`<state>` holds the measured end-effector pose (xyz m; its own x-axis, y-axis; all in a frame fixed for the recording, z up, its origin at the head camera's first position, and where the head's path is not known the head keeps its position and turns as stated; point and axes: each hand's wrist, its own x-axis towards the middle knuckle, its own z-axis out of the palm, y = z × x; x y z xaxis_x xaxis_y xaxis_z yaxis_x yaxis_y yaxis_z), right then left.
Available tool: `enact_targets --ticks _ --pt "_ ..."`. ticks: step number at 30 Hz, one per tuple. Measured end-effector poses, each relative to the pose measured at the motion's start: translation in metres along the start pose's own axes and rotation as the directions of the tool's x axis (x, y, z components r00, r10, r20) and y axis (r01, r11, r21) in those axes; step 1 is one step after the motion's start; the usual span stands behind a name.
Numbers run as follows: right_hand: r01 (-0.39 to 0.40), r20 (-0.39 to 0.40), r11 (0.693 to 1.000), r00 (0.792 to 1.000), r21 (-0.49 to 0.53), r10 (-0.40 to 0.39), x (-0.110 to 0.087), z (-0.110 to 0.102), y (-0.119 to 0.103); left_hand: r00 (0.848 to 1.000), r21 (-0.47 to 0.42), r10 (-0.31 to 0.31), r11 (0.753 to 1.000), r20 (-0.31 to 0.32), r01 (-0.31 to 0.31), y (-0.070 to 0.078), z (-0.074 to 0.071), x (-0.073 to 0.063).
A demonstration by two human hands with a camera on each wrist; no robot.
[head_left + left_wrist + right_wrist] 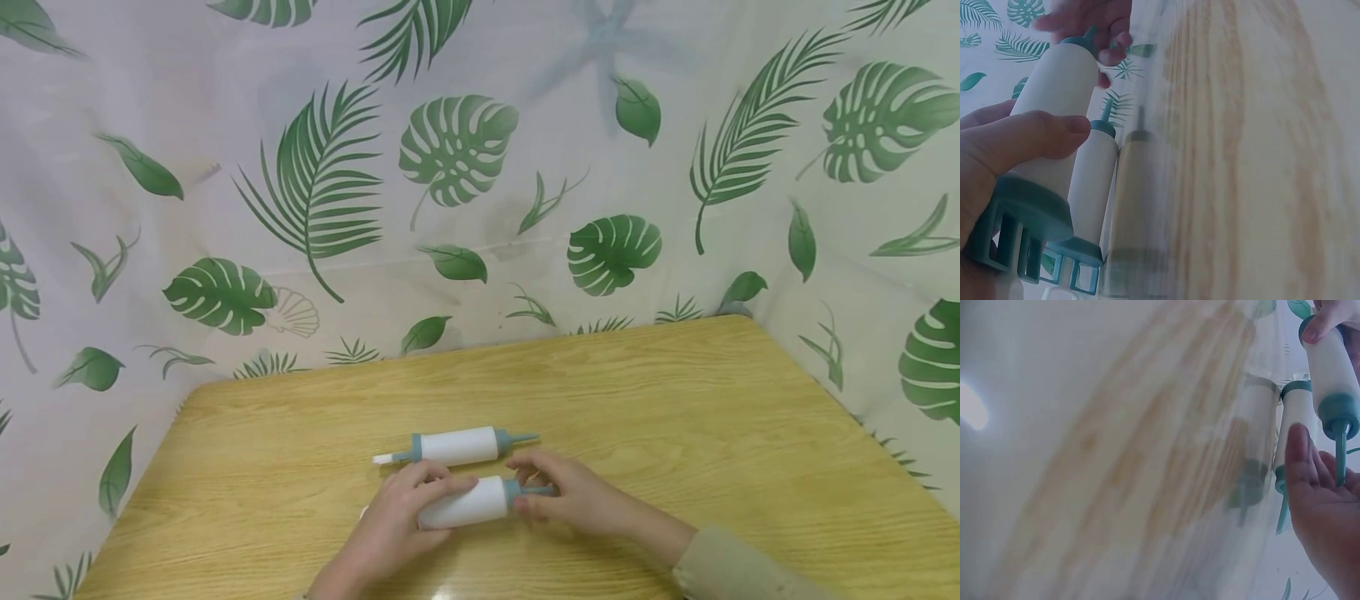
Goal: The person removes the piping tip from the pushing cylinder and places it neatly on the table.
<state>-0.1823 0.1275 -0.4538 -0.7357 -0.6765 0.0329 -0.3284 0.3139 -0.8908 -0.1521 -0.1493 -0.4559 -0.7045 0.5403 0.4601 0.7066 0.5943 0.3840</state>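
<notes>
My left hand (411, 510) grips a white syringe-like tube (480, 502) with a teal collar and thin teal nozzle. In the left wrist view the thumb lies across the barrel of this tube (1054, 87), above its teal slotted handle (1029, 212). My right hand (566, 492) is at the nozzle end, thumb and fingers apart around the nozzle (1340, 453); no firm hold shows. Just beyond lies a second, similar tube (459, 447) on the table, its nozzle pointing right and a white plunger end at the left. Its slotted handle (1075, 256) shows in the left wrist view.
The wood-grain table (637, 400) stretches out around both hands, its surface glossy enough to mirror the tubes. Behind it and along its sides hangs a pale cloth (525, 308) printed with green leaves.
</notes>
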Motion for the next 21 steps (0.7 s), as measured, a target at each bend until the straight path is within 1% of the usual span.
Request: enact_targets --ticks 3,6,8,10,16,21 --pt "-0.056 0.044 0.998 0.998 0.026 0.055 -0.0005 -0.0001 -0.0006 1.000 0.007 0.013 1.000 -0.009 -0.013 -0.0010 0.0002 -0.0004" --pt "-0.076 0.061 0.997 0.995 0.019 0.075 -0.0013 0.0001 -0.0015 1.000 0.008 0.010 1.000 -0.006 -0.010 -0.0015 0.0001 -0.0009" --pt "-0.073 0.050 0.997 0.996 0.000 0.073 -0.0018 0.0002 -0.0017 1.000 0.003 0.006 1.000 0.000 -0.006 -0.0012 -0.0005 -0.0012" --pt "-0.075 0.042 0.997 0.996 0.006 0.075 -0.0026 -0.0001 -0.0011 1.000 -0.006 -0.002 1.000 0.006 0.002 -0.0011 -0.0009 -0.0012" --pt "-0.063 0.042 0.995 0.997 0.075 0.060 -0.0036 -0.0006 -0.0003 1.000 -0.026 -0.005 1.000 0.015 0.006 -0.0010 -0.0013 -0.0008" --pt "-0.023 0.034 0.996 0.999 0.086 0.020 -0.0030 -0.0003 0.0008 1.000 -0.039 -0.005 0.999 0.020 0.006 -0.0019 -0.0012 -0.0005"
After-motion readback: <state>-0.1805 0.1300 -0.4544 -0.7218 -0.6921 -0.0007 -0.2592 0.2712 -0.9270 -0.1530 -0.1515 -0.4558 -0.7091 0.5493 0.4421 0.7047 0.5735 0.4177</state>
